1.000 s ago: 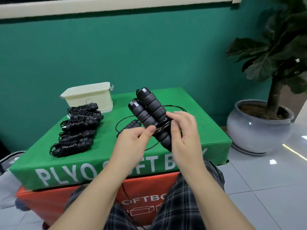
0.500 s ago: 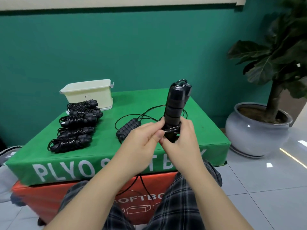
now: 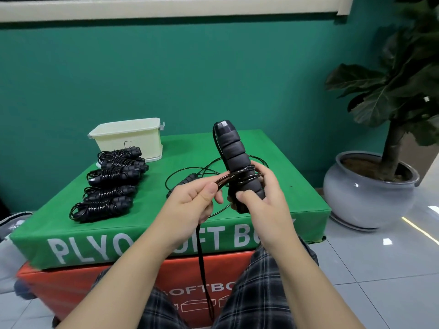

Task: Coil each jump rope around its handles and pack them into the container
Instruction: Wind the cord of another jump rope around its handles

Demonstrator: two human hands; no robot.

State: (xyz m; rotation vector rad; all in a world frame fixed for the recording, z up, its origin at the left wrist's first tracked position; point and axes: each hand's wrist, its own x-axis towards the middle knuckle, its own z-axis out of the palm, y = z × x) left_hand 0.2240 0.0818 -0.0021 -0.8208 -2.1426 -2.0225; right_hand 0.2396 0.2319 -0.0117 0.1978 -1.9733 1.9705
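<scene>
Head view: the right hand (image 3: 262, 198) grips the lower part of the handles (image 3: 235, 160), which stand nearly upright with their long axis tipped slightly left, above the counter's (image 3: 285, 186) near edge. The left hand (image 3: 192, 203) pinches the cord (image 3: 228, 178) just left of the handles, nearer to the few turns already wound round their middle. Slack cord hangs down between the knees. Any next turn likely passes round that upright axis. Five coiled ropes (image 3: 109, 184) lie in a row to the left, the container (image 3: 128, 138) behind them. A loose rope (image 3: 187, 184) lies behind the hands. The counter's front reads "PLYO", then partly hidden letters of "SOFT BOX".
</scene>
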